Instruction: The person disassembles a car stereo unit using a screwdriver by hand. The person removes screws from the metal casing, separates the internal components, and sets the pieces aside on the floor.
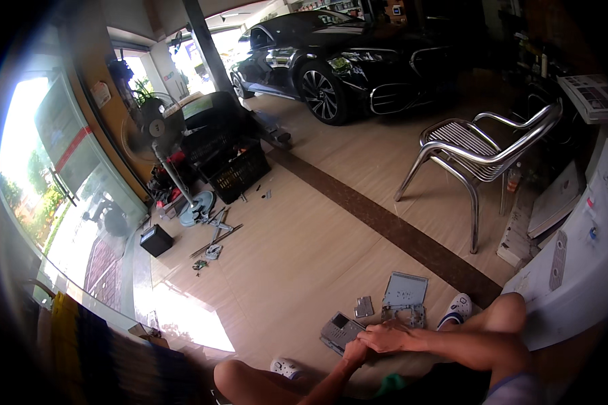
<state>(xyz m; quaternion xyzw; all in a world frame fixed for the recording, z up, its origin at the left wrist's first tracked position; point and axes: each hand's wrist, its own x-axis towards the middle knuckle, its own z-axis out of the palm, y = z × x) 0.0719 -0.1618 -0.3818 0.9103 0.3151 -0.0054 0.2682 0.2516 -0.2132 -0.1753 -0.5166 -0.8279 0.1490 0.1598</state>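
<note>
Low over the floor, my right hand (388,336) and my left hand (357,349) meet, fingers curled and pressed together. Whatever is between them is hidden or too small to make out. Just beyond them lies a flat grey device casing (338,329) with dark openings, its near right edge covered by my hands. A small silvery rectangular part (363,306) lies just past it. To the right rests a blue-grey flat panel (406,289). Against its near edge is a grey frame-like piece (415,314), partly behind my right hand.
My white-clogged feet (287,368) flank the parts. A metal chair (479,152) stands right, near a white cabinet (564,263). Further left are a standing fan (157,128), a black crate (233,172), a scissor jack (217,225) and a black battery (157,240). Behind stands a black car (331,61).
</note>
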